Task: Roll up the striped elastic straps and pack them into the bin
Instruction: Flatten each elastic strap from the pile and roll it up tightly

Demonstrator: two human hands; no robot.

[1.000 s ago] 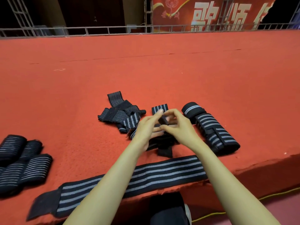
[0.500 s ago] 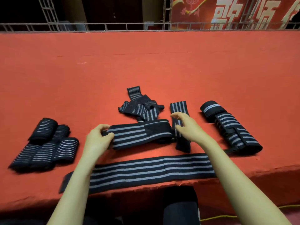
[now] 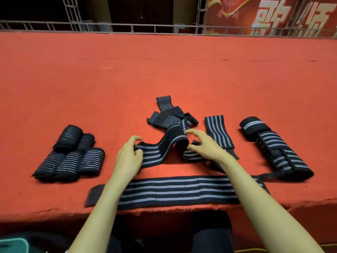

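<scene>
A black strap with grey stripes point(image 3: 160, 150) lies buckled in the middle of the red carpeted platform point(image 3: 164, 79). My left hand point(image 3: 127, 157) pinches its left end. My right hand point(image 3: 202, 147) grips the raised fold at its right part. A long flat strap point(image 3: 175, 192) stretches along the front edge under my forearms. Several rolled straps point(image 3: 71, 157) sit in a cluster at the left. A loose pile of straps point(image 3: 169, 117) lies behind my hands. No bin shows.
One flat strap point(image 3: 217, 130) lies to the right of my right hand. A long bundle of wrapped straps point(image 3: 277, 152) sits at the far right. A metal railing point(image 3: 127, 27) and a red banner point(image 3: 273, 15) stand beyond the platform. A dark-green object point(image 3: 16, 243) is at bottom left.
The strap lay stretched flat between my hands half a second ago; now my hands have come closer together and its middle has risen into a fold. The view has shifted right.
</scene>
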